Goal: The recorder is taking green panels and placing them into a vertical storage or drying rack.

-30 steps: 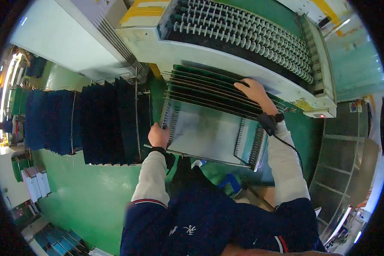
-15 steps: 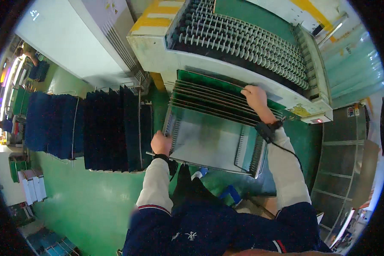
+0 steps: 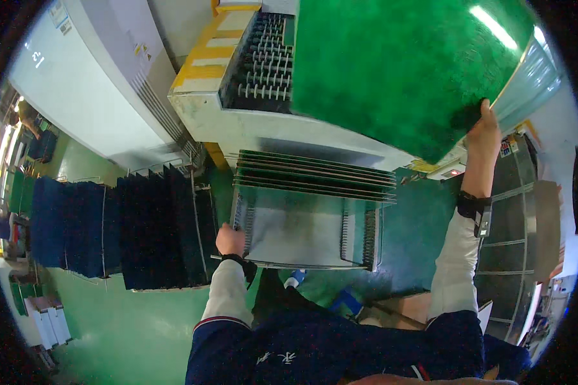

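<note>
One large green board [image 3: 404, 70], flat and thin with a finely speckled matt face, is raised high in the right hand [image 3: 483, 131], whose fingers clamp its lower right corner. The board tilts up toward the camera and hides most of the pale machine [image 3: 250, 125] behind it; only a strip of the machine's bed of small dark rollers [image 3: 260, 64] and a yellow-striped edge show at the left. A bright streak of light lies across the board's top right part, and its upper edge is cut off by the rim of the view.

Below the machine stands a metal rack [image 3: 302, 231], grey and shiny, with comb-like slotted walls on both sides. Several more thin green boards [image 3: 315, 174] stand on edge in its far slots, close together; the near part shows a bare grey bottom. The left hand [image 3: 230, 240] rests closed on the rack's near left corner, gripping its frame.

To the left, dark blue panels [image 3: 109, 231] hang packed in a wire stand, their details too dark to make out. The floor [image 3: 135, 333] is smooth green.
</note>
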Available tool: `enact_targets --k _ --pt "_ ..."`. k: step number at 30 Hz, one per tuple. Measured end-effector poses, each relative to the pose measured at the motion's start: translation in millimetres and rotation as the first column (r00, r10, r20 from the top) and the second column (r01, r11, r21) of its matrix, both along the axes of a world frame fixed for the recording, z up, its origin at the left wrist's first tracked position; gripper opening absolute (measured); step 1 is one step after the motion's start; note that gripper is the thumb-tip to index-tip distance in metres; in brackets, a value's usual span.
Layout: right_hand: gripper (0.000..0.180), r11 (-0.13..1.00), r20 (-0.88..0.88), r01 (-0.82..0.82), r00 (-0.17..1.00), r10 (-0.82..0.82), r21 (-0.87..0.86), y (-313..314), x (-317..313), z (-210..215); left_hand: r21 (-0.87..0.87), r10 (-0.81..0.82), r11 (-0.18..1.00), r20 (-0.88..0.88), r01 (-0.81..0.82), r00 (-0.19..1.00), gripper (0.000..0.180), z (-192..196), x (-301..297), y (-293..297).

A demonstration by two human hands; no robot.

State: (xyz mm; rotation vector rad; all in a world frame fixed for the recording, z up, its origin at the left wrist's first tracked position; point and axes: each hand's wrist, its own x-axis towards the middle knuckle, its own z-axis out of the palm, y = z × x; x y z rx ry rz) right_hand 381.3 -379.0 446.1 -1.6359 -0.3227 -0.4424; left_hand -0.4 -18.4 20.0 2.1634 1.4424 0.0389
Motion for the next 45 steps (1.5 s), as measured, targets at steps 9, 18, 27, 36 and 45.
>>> enact_targets --k 9,18,27,36,45 --pt "0.018 0.767 -0.538 -0.258 0.583 0.609 0.588 12.9 -2.9 -156.4 0.05 -0.038 0.998 -0.052 0.041 0.998 0.04 3.1 1.7 0.6" --pt "0.013 0.666 -0.614 0.069 0.467 0.636 0.743 103.9 -35.8 -229.2 0.042 -0.032 0.999 -0.039 0.033 0.999 0.036 -5.3 3.8 0.2" --pt "0.024 0.785 -0.749 -0.006 0.297 0.593 0.619 130.9 -32.7 -229.6 -0.007 -0.012 1.0 -0.043 0.012 0.999 0.042 -10.6 -1.1 6.8" --pt "0.025 0.762 -0.713 0.008 0.358 0.603 0.648 134.7 -18.0 -244.2 -0.04 -0.004 0.999 -0.07 0.001 0.998 0.039 0.5 6.7 4.7" --pt "0.026 0.777 -0.73 0.023 0.363 0.579 0.629 136.3 -19.9 -240.8 0.002 -0.025 1.0 -0.042 0.026 0.999 0.038 -3.4 1.9 3.1"
